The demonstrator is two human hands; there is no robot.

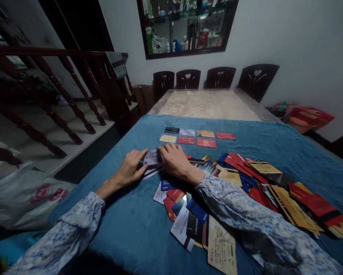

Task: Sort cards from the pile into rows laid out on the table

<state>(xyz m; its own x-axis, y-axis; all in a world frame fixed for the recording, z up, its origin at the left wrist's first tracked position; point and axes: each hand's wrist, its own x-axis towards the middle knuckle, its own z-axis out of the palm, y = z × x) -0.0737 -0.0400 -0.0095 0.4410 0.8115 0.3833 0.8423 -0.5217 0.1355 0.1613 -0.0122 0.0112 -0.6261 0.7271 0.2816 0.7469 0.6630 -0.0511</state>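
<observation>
Between my two hands is a pale lilac plastic card [152, 158], held above the blue cloth. My left hand [130, 165] pinches its left end between thumb and fingers. At the card's right end, my right hand [173, 157] has its fingers curled over the edge. A white card with a dark stripe [151, 173] lies just below the held one. Beyond my hands, several cards are laid out in two rows, among them a black card [172, 130] and a red card [225, 136]. Under and beside my right forearm spreads a loose heap of mixed cards [197, 225].
A blue cloth [116, 225] covers the near part of the long table [202, 100]. More cards [294, 206] pile up at the right. Dark chairs [189, 79] stand at the far end. To the left are a wooden railing [70, 103] and a white plastic bag [22, 202].
</observation>
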